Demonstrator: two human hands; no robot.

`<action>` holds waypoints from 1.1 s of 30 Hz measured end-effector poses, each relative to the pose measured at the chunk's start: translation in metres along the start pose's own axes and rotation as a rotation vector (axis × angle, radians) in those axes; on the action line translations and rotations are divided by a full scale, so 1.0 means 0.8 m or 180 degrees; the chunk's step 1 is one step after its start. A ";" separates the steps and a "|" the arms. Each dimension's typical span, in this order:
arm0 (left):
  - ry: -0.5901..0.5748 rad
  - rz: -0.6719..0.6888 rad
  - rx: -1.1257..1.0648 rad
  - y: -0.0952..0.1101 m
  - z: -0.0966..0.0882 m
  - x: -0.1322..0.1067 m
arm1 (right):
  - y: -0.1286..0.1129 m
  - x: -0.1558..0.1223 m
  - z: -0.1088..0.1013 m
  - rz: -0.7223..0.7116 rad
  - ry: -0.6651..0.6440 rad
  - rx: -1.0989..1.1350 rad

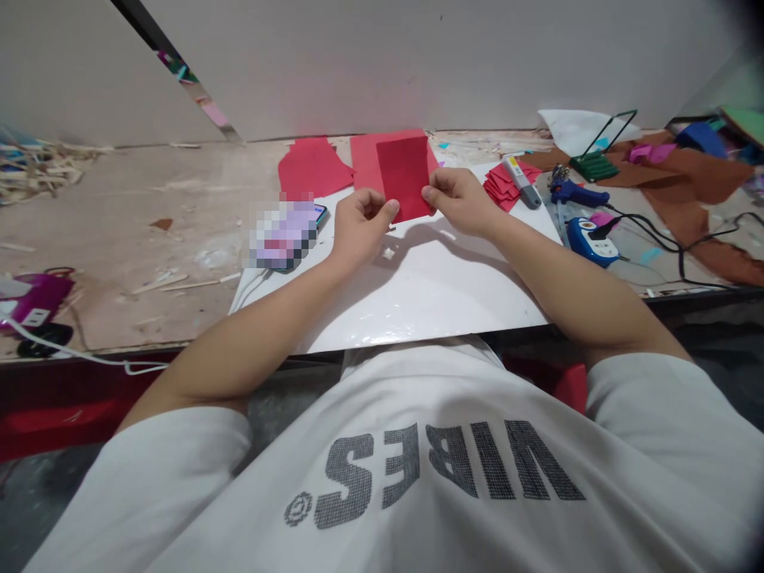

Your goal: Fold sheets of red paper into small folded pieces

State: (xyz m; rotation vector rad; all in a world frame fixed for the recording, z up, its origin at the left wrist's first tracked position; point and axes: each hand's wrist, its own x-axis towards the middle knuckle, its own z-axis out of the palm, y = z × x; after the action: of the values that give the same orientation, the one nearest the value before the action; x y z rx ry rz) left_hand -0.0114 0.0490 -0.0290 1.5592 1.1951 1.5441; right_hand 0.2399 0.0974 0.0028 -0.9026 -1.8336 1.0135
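Observation:
A small red rectangular sheet (404, 173) is held upright above a glossy white board (418, 294). My left hand (358, 227) pinches its lower left corner with thumb and curled fingers. At the lower right edge, my right hand (457, 199) grips the same sheet, fingers closed. Larger red sheets (313, 165) lie flat on the table just behind it. A tiny white scrap (388, 253) rests on the board under my left hand.
A phone (286, 231) lies at the board's left corner. To the right are a stack of red cut pieces (501, 187), a grey utility knife (522, 183), a blue glue gun (573, 192), cables and brown felt (692, 179). Wooden sticks (36, 167) lie far left.

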 end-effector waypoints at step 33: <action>0.0192 0.0508 -0.0161 0.010 0.001 -0.002 | -0.002 -0.006 0.004 -0.0305 -0.0097 -0.0277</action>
State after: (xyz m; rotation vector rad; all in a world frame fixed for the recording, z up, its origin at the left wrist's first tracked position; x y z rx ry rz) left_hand -0.0089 0.0446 -0.0227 1.6181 1.0772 1.7213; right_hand 0.2384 0.0919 0.0014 -0.8460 -1.9402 0.8986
